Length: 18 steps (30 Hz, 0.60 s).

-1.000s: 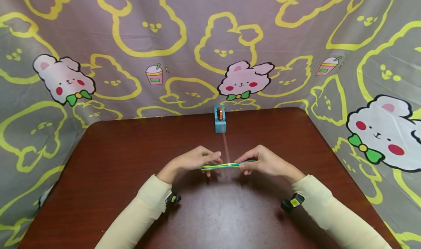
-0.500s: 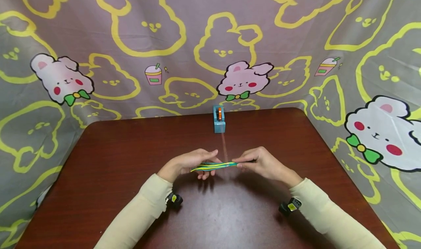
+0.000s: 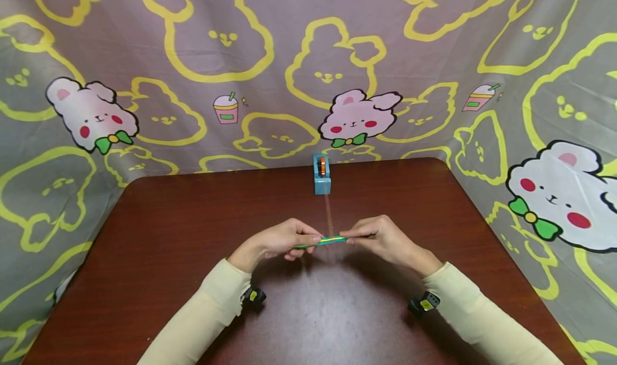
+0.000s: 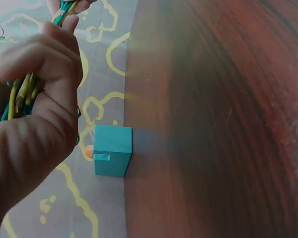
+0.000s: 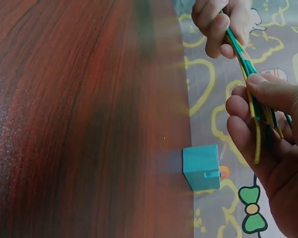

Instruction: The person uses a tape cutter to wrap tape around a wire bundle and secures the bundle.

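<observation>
Between both hands, above the table, is a bundle of thin yellow and green wires [image 3: 333, 240]. My left hand [image 3: 284, 239] pinches its left part between thumb and fingers; loose wire ends [image 4: 25, 96] stick out in the palm in the left wrist view. My right hand [image 3: 388, 243] pinches the other part with thumb and fingertips, and wire ends [image 5: 258, 134] spread over its fingers in the right wrist view. A strip of clear tape [image 3: 329, 212] runs from the blue tape dispenser [image 3: 322, 187] toward the bundle's middle. Exactly where it sticks is hard to see.
The dispenser stands near the back edge of the dark red-brown table [image 3: 202, 209], with an orange roll core [image 3: 323, 166] inside. A cartoon-patterned curtain [image 3: 270, 43] hangs behind and at both sides. Each wrist wears a small black camera [image 3: 254, 296].
Half a second ago the left fingers were spread under the bundle with its left ends showing; now they have closed on it. The right hand barely moved.
</observation>
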Available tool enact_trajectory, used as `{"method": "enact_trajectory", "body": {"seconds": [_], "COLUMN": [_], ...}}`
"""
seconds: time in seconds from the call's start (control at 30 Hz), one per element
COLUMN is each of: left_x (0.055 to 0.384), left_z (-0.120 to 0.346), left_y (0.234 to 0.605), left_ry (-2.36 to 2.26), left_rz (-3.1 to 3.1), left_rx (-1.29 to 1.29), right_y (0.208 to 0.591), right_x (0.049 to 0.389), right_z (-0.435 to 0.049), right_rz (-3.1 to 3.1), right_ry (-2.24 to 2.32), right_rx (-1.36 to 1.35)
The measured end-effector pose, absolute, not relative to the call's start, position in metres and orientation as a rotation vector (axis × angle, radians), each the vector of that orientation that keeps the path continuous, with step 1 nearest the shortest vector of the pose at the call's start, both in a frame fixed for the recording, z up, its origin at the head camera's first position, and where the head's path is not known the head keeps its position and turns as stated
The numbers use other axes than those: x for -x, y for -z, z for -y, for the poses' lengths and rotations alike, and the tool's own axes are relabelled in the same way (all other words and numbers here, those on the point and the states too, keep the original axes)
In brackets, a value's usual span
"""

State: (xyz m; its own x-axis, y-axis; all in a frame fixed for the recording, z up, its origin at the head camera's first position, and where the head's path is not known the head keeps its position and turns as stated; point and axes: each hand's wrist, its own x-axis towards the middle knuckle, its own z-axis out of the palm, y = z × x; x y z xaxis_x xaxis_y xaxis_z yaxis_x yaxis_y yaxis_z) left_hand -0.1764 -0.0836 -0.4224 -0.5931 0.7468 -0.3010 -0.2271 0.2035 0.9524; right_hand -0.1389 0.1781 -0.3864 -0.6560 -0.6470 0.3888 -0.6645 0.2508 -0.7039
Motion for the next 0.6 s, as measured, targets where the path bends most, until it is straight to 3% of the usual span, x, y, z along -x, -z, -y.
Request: {"method": "enact_trajectory", "body": {"seconds": [0.3, 0.43, 0.6], "left_x": [0.169, 0.167, 0.165], "left_z": [0.082, 0.082, 0.081], "left_y": [0.418, 0.416, 0.416], "left_ry": [-1.478, -1.419, -1.343], "left_rz": [-1.925, -2.096, -2.278], "left_rx": [-0.634, -0.756, -0.895], "right_y": [0.389, 0.394, 0.421], "right_x": [0.143, 0.154, 0.177], "right_z": [-0.184, -0.188, -0.193], "right_rz": [2.721, 2.711, 2.632], "right_ry": [-1.500, -1.860, -2.528], "right_rx": [-0.979, -0.844, -0.433]}}
